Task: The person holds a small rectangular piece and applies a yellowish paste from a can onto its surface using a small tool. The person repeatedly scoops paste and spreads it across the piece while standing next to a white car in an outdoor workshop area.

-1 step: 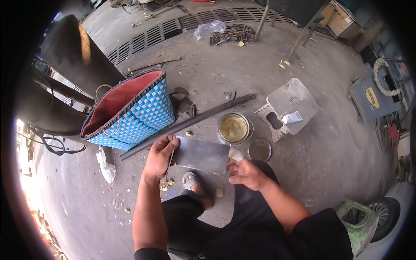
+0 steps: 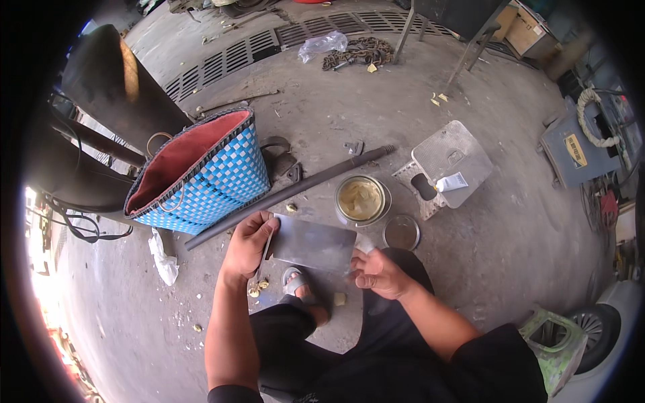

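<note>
My left hand (image 2: 247,248) pinches the left end of a flat grey metal plate (image 2: 312,243), thumb on top. A thin, dark-edged strip shows below that hand; its kind is unclear. At the plate's right end is my right hand (image 2: 383,274), fingers curled by the edge with a whitish, cloth-like wad (image 2: 364,243) at the fingertips. Beyond the plate stands an open round can (image 2: 386,208) of creamy yellowish paste (image 2: 361,199). Beside the can a round lid (image 2: 402,232) lies on the floor.
A worn low stool (image 2: 470,151) carries a white tube (image 2: 451,182). A dark rod (image 2: 302,185) crosses the floor next to a blue-and-white woven bag (image 2: 225,171). Farther off lie a chain (image 2: 366,54) and a floor grate (image 2: 228,64). A grey case (image 2: 581,158) stands right.
The view has shifted slightly. Both hands keep nearly the same places at the plate's ends, and the right fingers have moved a little at its edge.
</note>
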A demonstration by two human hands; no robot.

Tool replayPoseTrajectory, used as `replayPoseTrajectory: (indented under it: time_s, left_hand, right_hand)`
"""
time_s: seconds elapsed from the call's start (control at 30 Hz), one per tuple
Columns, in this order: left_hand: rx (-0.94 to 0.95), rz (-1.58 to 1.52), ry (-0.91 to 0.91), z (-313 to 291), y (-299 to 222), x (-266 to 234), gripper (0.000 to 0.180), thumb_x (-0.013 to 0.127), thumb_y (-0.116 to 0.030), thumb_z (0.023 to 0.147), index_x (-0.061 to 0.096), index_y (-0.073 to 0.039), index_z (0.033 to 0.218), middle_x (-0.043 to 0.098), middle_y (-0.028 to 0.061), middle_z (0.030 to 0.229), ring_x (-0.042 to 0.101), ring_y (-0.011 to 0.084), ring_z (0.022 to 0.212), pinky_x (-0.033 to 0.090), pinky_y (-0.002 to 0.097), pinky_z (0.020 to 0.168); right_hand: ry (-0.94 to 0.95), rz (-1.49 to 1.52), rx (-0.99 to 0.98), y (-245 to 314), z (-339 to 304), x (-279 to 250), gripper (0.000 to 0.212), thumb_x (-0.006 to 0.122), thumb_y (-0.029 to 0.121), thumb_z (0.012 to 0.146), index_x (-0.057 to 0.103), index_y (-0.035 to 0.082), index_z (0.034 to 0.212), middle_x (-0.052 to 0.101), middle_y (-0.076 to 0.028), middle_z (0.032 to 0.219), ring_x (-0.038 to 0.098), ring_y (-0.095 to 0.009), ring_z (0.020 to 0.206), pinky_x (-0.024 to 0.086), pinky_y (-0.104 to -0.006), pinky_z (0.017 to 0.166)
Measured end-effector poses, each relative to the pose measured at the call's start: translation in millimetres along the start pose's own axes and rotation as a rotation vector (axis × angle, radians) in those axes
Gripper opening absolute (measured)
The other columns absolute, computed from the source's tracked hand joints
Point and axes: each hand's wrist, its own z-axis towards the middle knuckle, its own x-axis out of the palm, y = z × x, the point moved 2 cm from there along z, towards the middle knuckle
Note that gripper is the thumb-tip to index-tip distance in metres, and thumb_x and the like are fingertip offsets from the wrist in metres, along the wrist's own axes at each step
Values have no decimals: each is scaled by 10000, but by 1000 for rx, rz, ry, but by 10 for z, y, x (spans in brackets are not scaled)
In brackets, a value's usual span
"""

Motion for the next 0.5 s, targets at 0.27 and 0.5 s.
replayPoseTrajectory:
  time_s: [0.27,0.5]
  left_hand:
    - [47,64,71,62,104,192,203,580,-211,968,581,-49,846,510,-40,656,418,27,466,317,186,416]
    - [-11,123,95,101,153,194,228,596,-212,962,624,-18,846,580,-42,742,471,36,679,388,201,605]
  right_hand:
    - [-31,331,-1,-74,232,322,537,596,180,930,340,89,1394,505,-96,1328,535,-244,1184,494,-452,917]
    - [-200,313,-47,128,221,297,475,550,219,954,394,46,1368,542,-116,1260,567,-270,1142,554,-512,823]
